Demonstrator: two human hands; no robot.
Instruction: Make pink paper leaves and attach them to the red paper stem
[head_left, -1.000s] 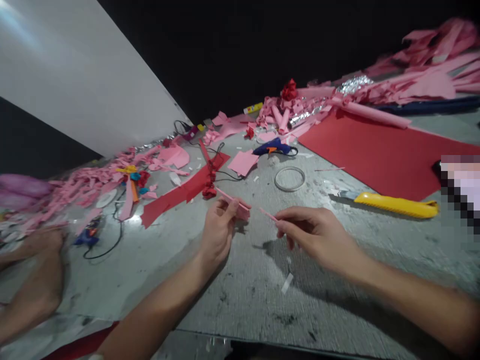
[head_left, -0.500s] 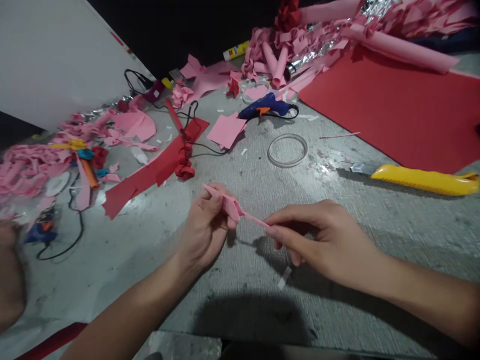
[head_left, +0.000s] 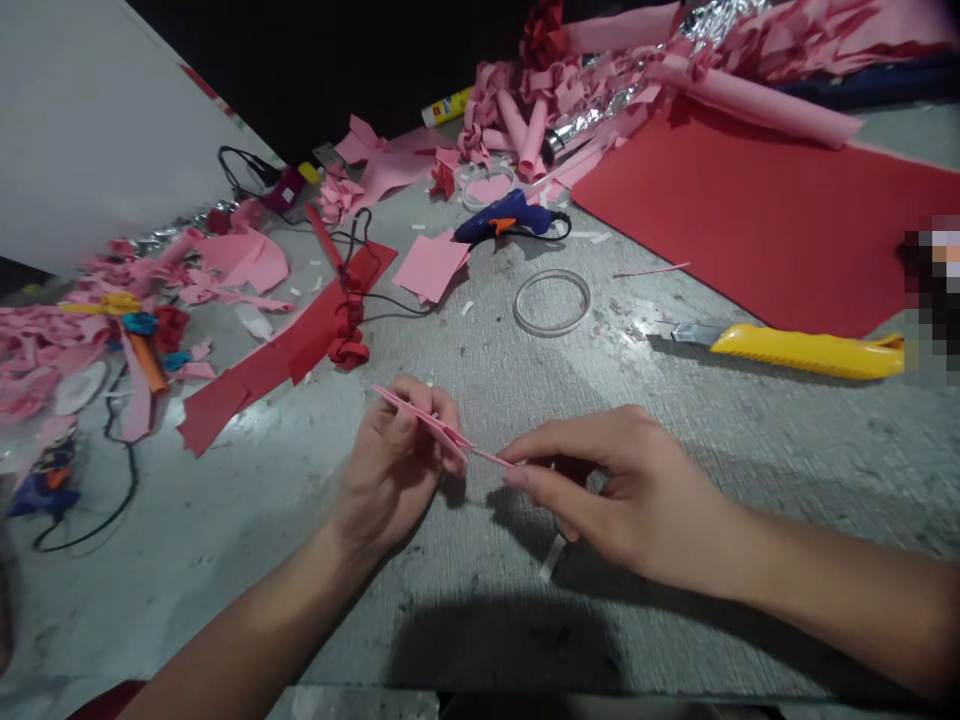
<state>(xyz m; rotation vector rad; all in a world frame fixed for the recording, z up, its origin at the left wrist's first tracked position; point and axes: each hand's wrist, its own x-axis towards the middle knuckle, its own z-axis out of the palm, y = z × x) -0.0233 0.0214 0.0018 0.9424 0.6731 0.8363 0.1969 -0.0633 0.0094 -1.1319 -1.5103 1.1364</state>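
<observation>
Between the thumb and fingers of my left hand (head_left: 394,465) is a folded piece of pink paper (head_left: 431,425), now seen nearly edge-on. A thin pink strip (head_left: 489,457) runs from its right end to my right hand (head_left: 607,480), which pinches it between thumb and index finger. Both hands are closed, held low over the grey table (head_left: 465,620). Beyond them lie a small stack of pink paper squares (head_left: 433,265) and a clear tape ring (head_left: 553,302). Whether the strip is part of the folded paper or separate, I cannot tell.
A yellow utility knife (head_left: 806,350) lies at the right, blade pointing left, by a large red sheet (head_left: 750,220). A blue glue gun (head_left: 510,215) sits behind the ring. Red strips (head_left: 255,365), cords and heaped pink paper (head_left: 247,258) spread along the left and back.
The folded pink paper has turned from showing its open end to nearly edge-on. Both hands keep their grip. The whole view has shifted, so table items appear farther left.
</observation>
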